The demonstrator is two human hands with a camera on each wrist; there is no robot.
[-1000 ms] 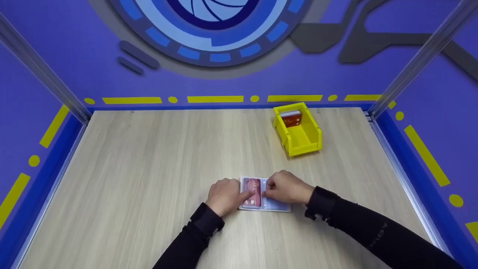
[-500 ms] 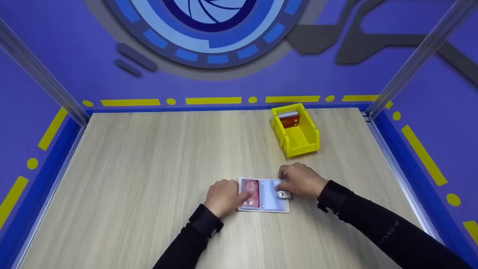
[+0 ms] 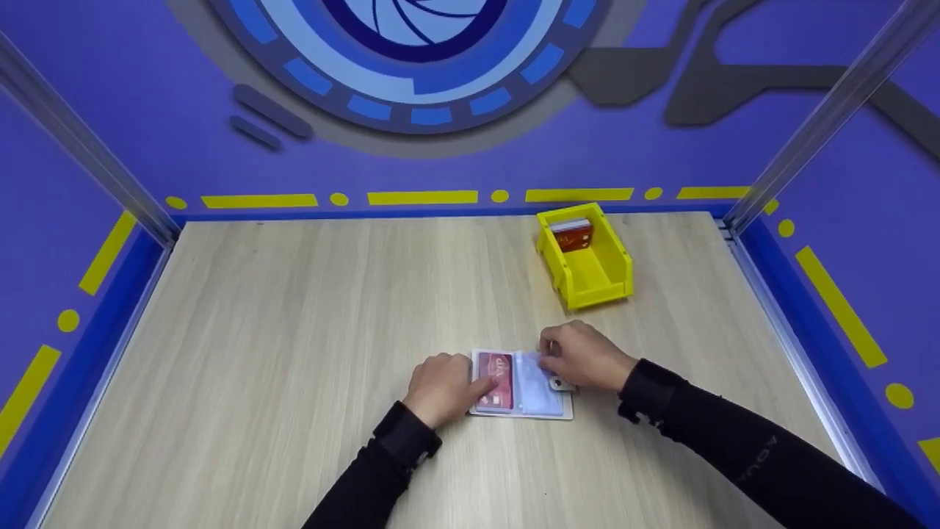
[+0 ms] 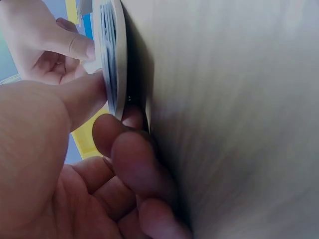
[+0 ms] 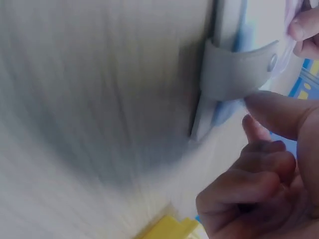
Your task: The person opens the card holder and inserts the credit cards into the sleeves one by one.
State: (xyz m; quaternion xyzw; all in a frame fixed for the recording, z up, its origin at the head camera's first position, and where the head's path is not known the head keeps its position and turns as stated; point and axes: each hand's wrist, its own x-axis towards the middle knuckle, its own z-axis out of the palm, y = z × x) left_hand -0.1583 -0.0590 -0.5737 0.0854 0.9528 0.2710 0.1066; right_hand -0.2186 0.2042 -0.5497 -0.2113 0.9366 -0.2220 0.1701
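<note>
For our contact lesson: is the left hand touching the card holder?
Touching: in the left wrist view, the left hand has its thumb against the card holder.

The card holder [image 3: 523, 389] is lying spread on the table [image 3: 308, 330], with the left hand [image 3: 444, 388] resting at its left edge and the right hand [image 3: 587, 356] sitting at its far right corner. A card [image 3: 499, 367] is lying in its left half under the left thumb, while a strap [image 3: 558, 383] is projecting at its right edge. Behind, rightward, a bin [image 3: 601, 294] is standing near the back wall [image 3: 440, 173], holding cards [image 3: 574, 239] at its far end
</note>
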